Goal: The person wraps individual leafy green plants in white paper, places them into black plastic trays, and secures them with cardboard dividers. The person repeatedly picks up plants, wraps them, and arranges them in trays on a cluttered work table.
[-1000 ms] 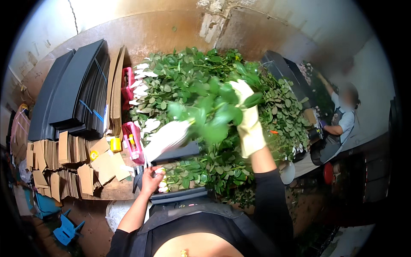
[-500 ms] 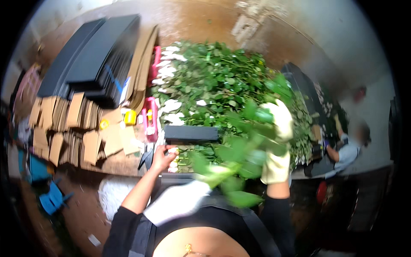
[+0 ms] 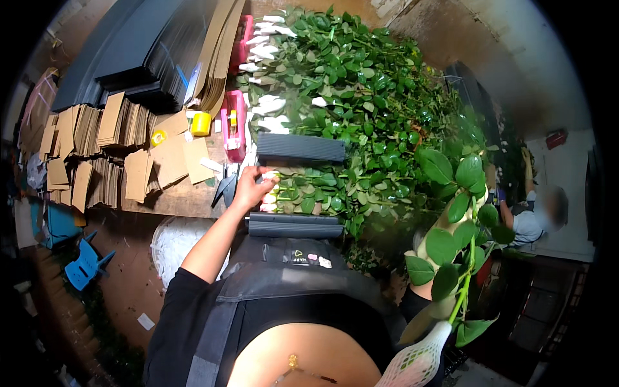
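My bare left hand point(image 3: 253, 188) has its fingers bent around the pale blooms of a row of roses point(image 3: 268, 201) at the table's near edge. Green stems of that row point right, between two dark corrugated pieces point(image 3: 300, 148). On the right, a single rose stem point(image 3: 465, 284) with large leaves is held up close to the camera. Its bloom end, covered by a white mesh sleeve point(image 3: 418, 361), hangs down toward me. My right hand wears a cream glove point(image 3: 425, 248) and grips this stem; leaves hide most of its fingers.
A deep pile of leafy roses point(image 3: 374, 84) covers the table's far side, some in white sleeves. Left are pink trays point(image 3: 235, 126), yellow tape point(image 3: 200, 124), scissors point(image 3: 225, 190), cardboard pieces point(image 3: 169, 158) and dark sheets point(image 3: 138, 55). A person point(image 3: 538, 216) works at far right.
The sleeved rose has swung from in front of my body to the lower right, with my right hand. My left hand stays at the row of blooms. The view has tilted downward.
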`<state>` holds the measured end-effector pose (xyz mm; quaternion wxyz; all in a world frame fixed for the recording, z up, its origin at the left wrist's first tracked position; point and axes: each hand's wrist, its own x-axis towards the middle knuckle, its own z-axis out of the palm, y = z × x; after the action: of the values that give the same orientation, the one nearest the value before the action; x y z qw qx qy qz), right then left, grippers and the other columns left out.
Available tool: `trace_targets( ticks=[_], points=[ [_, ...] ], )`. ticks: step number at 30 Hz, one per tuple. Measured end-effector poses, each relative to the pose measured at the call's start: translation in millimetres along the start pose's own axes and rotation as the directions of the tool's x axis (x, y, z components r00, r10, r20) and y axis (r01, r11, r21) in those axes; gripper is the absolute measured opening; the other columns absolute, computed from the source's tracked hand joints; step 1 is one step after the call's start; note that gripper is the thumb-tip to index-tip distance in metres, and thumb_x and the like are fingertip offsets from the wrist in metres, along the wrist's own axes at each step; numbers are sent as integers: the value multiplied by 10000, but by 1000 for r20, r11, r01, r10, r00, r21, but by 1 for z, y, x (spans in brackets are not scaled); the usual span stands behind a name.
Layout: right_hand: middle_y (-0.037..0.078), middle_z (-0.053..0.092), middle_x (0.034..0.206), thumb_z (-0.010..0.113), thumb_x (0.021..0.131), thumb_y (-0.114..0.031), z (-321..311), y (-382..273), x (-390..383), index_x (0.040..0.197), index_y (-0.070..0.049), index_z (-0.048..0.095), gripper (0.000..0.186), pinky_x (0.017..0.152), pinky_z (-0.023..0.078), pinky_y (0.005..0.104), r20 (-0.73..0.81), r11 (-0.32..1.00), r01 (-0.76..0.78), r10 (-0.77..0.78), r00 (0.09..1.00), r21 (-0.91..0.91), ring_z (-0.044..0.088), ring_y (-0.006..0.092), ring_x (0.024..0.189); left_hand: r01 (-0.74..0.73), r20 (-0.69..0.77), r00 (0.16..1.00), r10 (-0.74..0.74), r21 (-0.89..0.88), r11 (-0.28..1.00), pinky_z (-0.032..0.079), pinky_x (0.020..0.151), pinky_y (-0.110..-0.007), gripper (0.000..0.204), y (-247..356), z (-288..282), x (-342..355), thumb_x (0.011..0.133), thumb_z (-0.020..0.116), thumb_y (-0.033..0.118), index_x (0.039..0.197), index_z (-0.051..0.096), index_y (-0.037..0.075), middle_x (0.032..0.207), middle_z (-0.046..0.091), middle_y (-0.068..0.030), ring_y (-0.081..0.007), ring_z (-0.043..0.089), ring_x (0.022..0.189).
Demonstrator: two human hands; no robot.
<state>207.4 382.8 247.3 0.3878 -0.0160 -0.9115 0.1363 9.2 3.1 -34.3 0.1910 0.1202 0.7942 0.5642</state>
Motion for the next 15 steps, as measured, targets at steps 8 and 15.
trace_targets(
  ticks=[8, 15],
  points=[
    [99, 703, 849, 677, 716, 26, 49, 8, -10, 965, -72, 738, 275, 879, 552, 483, 188, 973, 230, -222, 957, -23, 698, 317, 818, -16, -75, 997, 8, -112, 994, 475, 999, -347, 419, -30, 10, 2, 731, 890, 281, 1070, 770, 65, 1158, 605, -144, -261, 594, 1104],
    [156, 742, 995, 625, 907, -207, 140, 39, -70, 1005, -104, 779, 209, 906, 531, 411, 584, 827, -20, 414, 698, -562, 701, 317, 954, -83, -100, 991, 92, 88, 993, 488, 905, -327, 413, -19, 11, 3, 781, 886, 315, 1053, 743, 40, 1010, 623, -100, -206, 618, 991]
  ],
)
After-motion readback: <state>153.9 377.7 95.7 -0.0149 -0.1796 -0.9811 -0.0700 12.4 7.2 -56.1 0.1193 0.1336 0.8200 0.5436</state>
